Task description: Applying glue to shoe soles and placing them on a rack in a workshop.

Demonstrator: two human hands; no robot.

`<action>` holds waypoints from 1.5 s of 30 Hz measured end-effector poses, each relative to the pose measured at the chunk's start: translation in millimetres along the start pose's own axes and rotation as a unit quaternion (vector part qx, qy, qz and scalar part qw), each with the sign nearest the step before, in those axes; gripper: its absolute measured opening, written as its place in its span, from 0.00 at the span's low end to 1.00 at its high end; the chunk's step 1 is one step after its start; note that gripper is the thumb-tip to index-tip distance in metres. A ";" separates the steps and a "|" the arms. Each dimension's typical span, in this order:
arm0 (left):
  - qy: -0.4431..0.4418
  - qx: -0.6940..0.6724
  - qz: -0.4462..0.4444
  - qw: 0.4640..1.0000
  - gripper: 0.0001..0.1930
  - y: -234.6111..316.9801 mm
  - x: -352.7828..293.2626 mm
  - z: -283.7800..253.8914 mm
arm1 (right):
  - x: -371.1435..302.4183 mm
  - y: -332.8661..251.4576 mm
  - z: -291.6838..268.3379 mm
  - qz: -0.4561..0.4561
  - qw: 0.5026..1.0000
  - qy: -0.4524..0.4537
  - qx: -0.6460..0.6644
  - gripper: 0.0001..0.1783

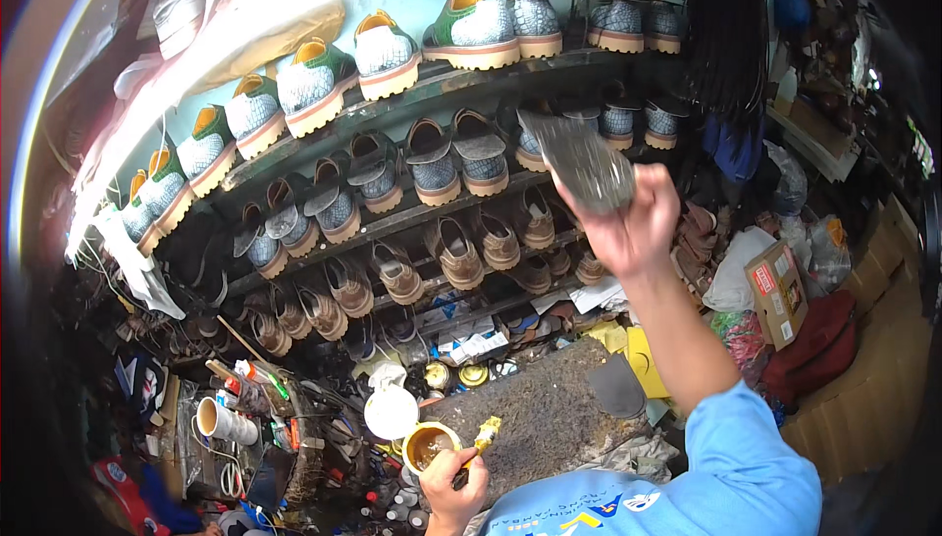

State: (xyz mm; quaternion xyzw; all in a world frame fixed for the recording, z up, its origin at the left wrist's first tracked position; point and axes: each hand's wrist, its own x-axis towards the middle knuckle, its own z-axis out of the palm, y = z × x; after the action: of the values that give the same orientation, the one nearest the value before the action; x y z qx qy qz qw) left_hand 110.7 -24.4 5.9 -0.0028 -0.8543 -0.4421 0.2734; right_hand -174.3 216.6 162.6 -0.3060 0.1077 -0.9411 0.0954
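My right hand (640, 227) is raised in front of the shelves, its fingers closed on a dark grey, insole-shaped piece (587, 165) with shiny streaks on its face. Low in the middle, my left hand (453, 492) is closed around a brush (485, 434) whose tip is thick with yellow paste. Right beside that hand stands a yellowish tub (409, 450) with brown, glue-like stuff inside; whether the fingers also grip its rim I cannot tell. A round white lid (391, 411) lies by the tub. Another dark, rounded flat piece (617, 386) rests on the worn bench top (535, 413).
Shelves ahead carry rows of blue-white patterned shoes (386, 53) and brown shoes (458, 258). A stump-like stand (304, 458) with tools and a white cup (226, 422) is at left. Boxes (777, 291) and bags crowd the right. Black cords (726, 36) hang at upper right.
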 end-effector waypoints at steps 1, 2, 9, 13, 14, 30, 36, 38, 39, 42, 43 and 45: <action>0.000 0.007 -0.008 1.000 0.04 0.6 1.1 -0.2 | 26.2 0.1 8.7 -0.020 0.999 -0.001 -0.026 0.26; 0.001 0.008 -0.006 1.000 0.04 2.6 2.4 -0.2 | 54.3 0.5 13.8 -0.021 1.000 -0.010 0.003 0.25; 0.014 0.024 -0.024 0.999 0.04 4.0 -0.9 -1.7 | 213.1 25.7 53.1 -0.104 0.992 0.062 -0.043 0.23; 0.017 0.029 -0.040 0.999 0.04 3.6 -2.1 -6.4 | 246.0 23.5 46.7 -0.124 0.988 0.061 -0.074 0.23; 0.021 0.031 -0.037 0.999 0.04 2.9 -2.2 -7.2 | 248.9 22.1 43.0 -0.125 0.986 0.064 -0.093 0.21; 0.021 0.009 -0.040 0.999 0.05 -12.4 -1.0 -5.8 | 246.3 54.7 63.1 -0.119 0.972 0.120 -0.165 0.22; 0.025 0.005 -0.037 0.999 0.05 -11.2 -2.7 -7.1 | 276.3 25.8 32.0 -0.072 0.990 0.030 -0.115 0.20; 0.027 0.004 -0.039 0.999 0.04 -13.2 -4.7 -7.1 | 296.0 23.6 29.6 -0.108 0.977 0.092 -0.159 0.19; 0.027 0.004 -0.040 0.999 0.04 -13.5 -5.3 -7.6 | 301.8 22.1 28.3 -0.104 0.977 0.112 -0.147 0.18; 0.021 0.017 -0.031 0.999 0.05 -14.4 -4.5 -7.9 | 311.0 19.7 23.5 -0.089 0.975 0.171 -0.112 0.15; 0.023 0.022 -0.038 0.999 0.05 -15.2 -4.8 -9.7 | 306.4 31.8 17.8 -0.081 0.976 0.173 -0.107 0.15; 0.030 0.034 -0.053 0.998 0.05 -13.9 -6.2 -15.7 | 290.5 56.8 11.6 -0.207 0.557 0.075 -0.801 0.20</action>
State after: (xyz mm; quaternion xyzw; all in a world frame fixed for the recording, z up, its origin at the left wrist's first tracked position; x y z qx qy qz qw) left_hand 119.8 -43.3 -0.2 0.0651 -0.8592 -0.4264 0.2753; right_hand -391.8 89.2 318.3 -0.1982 0.7574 -0.4803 -0.3953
